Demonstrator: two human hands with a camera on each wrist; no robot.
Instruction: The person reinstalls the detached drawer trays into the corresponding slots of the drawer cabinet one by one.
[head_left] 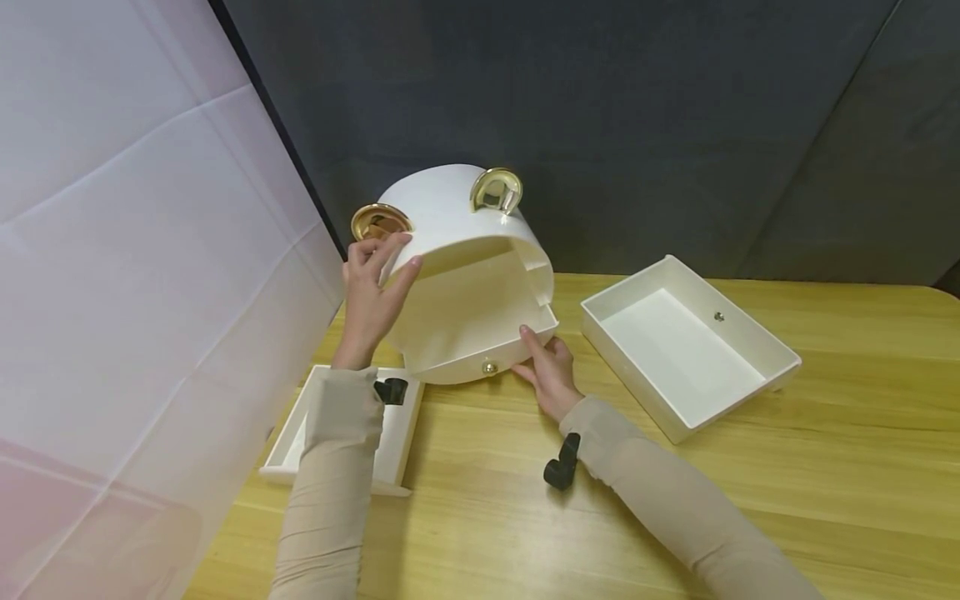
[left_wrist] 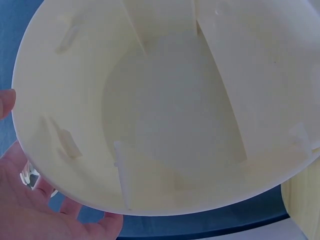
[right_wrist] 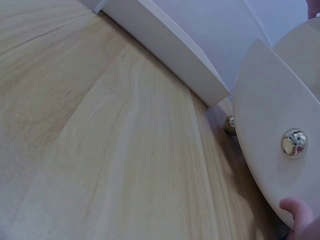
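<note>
Drawers [head_left: 686, 346] beside held organizer [head_left: 465, 275]

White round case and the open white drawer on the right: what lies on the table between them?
Nothing: in the head view, only bare wooden table separates the round case from the detached drawer. The right hand touches the case's lower edge.

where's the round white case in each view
head: the case sits center-left, tipped with its opening toward the camera.
left wrist: its hollow inside fills nearly the whole picture.
right wrist: its front is at the right edge.
shared landmark: the gold knob, seen in head and right wrist only.
</note>
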